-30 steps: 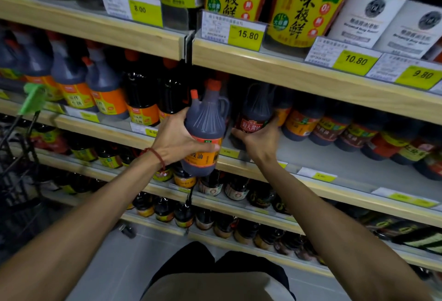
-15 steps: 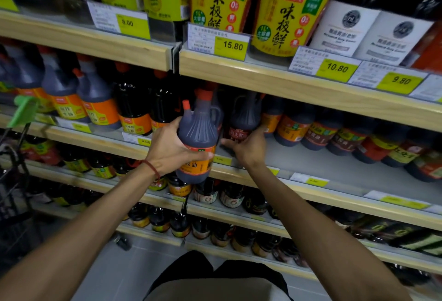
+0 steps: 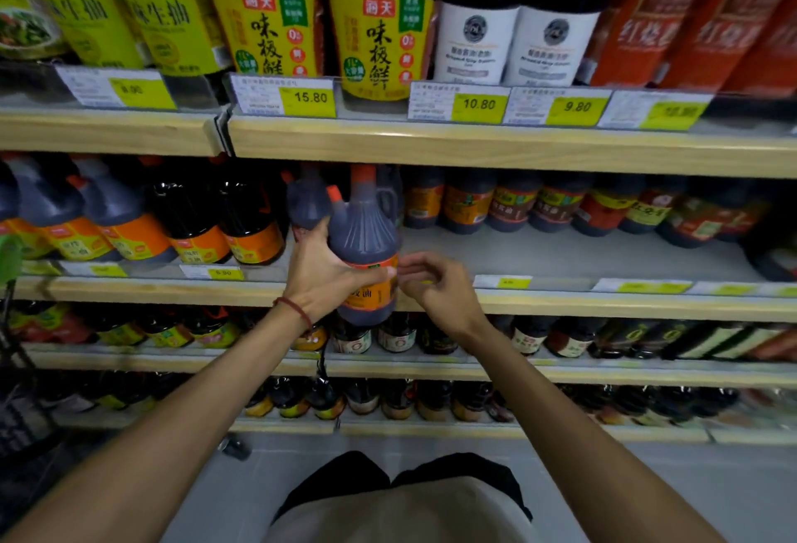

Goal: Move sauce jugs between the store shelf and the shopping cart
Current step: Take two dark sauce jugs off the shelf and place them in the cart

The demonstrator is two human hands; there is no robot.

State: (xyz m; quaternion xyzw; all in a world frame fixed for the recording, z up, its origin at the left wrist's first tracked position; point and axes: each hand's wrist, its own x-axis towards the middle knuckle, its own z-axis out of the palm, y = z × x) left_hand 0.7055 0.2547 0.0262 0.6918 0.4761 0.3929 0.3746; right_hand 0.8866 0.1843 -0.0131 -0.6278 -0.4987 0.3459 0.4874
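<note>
gripping sauce jug (image 3: 364, 249) | dark ribbed body, red cap (image 3: 363, 175), orange label (image 3: 374, 289)

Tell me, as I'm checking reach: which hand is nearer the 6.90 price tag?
Left. The left hand grips the jug to the right of the 6.90 price tag; the right hand is beyond the jug, farther right.

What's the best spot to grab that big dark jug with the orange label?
Probably the loop handle beside the neck, on the right of the jug. The left hand wraps the wide belly, so the free right hand could hook in from the right.
</note>
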